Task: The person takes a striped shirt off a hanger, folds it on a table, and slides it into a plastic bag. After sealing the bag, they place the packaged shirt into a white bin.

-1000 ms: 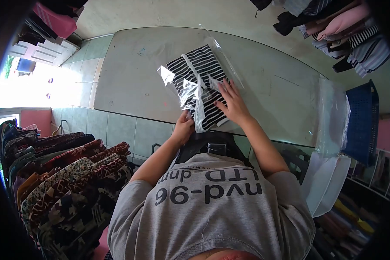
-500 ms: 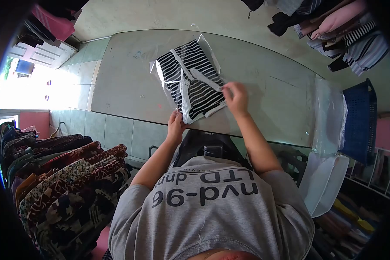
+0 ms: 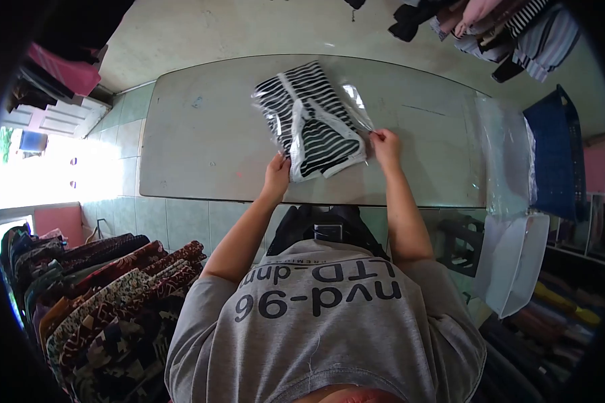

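A folded black-and-white striped garment (image 3: 323,144) with white trim lies on the table, mostly inside a clear plastic bag (image 3: 355,101). My left hand (image 3: 277,176) is closed at the near left corner, where the bag's edge and the garment meet; its fingertips are partly hidden. To the right, my right hand (image 3: 386,146) pinches the bag's clear edge and draws it out sideways, apart from the cloth. The garment's near end, by my body, shows its white hem.
The grey table (image 3: 202,148) spans the view. At its right end are clear plastic sheets (image 3: 507,154), a blue basket (image 3: 554,154) and a white bin (image 3: 511,269). Patterned clothes (image 3: 128,289) hang at lower left; more garments (image 3: 517,27) hang at upper right.
My right hand has moved right, off the garment's edge, and now pulls the bag's side outward. The garment and bag have shifted slightly right. My left hand stays at the near left corner.
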The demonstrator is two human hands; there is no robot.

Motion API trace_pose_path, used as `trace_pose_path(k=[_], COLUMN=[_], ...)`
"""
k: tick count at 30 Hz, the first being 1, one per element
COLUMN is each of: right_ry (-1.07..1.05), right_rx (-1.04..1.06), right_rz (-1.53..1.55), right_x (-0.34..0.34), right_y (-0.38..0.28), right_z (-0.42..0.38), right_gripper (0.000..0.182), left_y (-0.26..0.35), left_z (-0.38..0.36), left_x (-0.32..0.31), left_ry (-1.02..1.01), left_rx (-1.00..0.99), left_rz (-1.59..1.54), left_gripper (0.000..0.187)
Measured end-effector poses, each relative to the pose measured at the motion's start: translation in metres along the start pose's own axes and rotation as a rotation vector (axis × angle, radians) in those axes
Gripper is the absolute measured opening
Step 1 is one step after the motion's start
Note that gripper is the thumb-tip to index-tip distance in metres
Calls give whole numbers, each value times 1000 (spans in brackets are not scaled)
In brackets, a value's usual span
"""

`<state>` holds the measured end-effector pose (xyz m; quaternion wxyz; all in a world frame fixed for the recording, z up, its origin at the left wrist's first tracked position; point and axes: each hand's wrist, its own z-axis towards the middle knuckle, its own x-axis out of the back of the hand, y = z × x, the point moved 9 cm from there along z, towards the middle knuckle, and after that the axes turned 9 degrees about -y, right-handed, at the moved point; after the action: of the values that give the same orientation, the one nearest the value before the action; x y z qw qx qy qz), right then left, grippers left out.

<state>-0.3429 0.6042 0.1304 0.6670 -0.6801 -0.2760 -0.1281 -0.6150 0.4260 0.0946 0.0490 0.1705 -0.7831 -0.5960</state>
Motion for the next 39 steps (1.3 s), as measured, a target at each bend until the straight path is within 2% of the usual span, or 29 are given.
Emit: trace_pose_path(k=[2, 3, 5, 6, 8, 9, 10, 11, 12, 13, 15, 17, 19, 22, 24, 28, 30, 34, 36, 39], right_ry=[-85, -76, 249, 259, 610, 612, 341, 73, -83, -242, -259, -286, -231, -153, -143, -142, -158, -257, -268, -165], right_rx=[-255, -264, -71, -83, 326, 315, 400, 480, 574, 668, 719, 775, 661, 572, 538, 596, 510, 575, 566, 509], right_rz=[188, 187, 53, 53, -268, -271, -203, -129, -149, -168, -286, -401, -563, -486, -472, -488, -611, -648, -635, -701], right_x=[20, 27, 66, 72, 100, 98, 75, 50, 24, -2, -29, -50, -60, -49, -52, -74, -89, -103, -102, -86], right_y=[35, 41, 25, 24, -55, -58, -64, -72, -76, -81, -95, -99, -94, -110, -117, -130, -119, -128, -127, -119], right_z=[-27, -43, -74, -86, -131, -145, -148, -150, -156, -164, -163, -158, -141, -129, -124, -114, -104, -103, -100, -100], right_gripper=[10, 10, 12, 12, 19, 19, 22, 25, 27, 29, 32, 35, 43, 50, 52, 54, 57, 61, 62, 66], left_y=[-1, 0, -15, -23, -26, -23, -24, -11, 2, 5, 5, 12, 18, 33, 42, 50, 56, 31, 6, 4], left_z=[1, -3, -2, 0, 1, 1, -1, -1, -2, -4, -7, -7, -8, -12, -15, -19, -21, -16, -14, -15], left_x=[-25, -34, -34, -32, -26, -22, -20, -17, -18, -20, -18, -19, -21, -14, -19, -20, -21, -17, -11, -11], left_ry=[-134, -156, -151, -129, -112, -84, -94, -84, -74, -86, -87, -153, -218, -159, -213, -218, -217, -195, -164, -178], left_rx=[192, 263, 244, 221, 183, 137, 143, 31, -85, -86, -6, 14, 31, -1, 17, -36, -68, -9, 51, -4], left_rz=[-46, -90, -91, -96, 3, 96, 101, 254, 406, 411, 269, 344, 418, 373, 518, 532, 674, 669, 457, 429], left_gripper=[23, 26, 26, 27, 25, 23, 23, 24, 26, 26, 36, 42, 50, 56, 63, 67, 69, 70, 68, 70])
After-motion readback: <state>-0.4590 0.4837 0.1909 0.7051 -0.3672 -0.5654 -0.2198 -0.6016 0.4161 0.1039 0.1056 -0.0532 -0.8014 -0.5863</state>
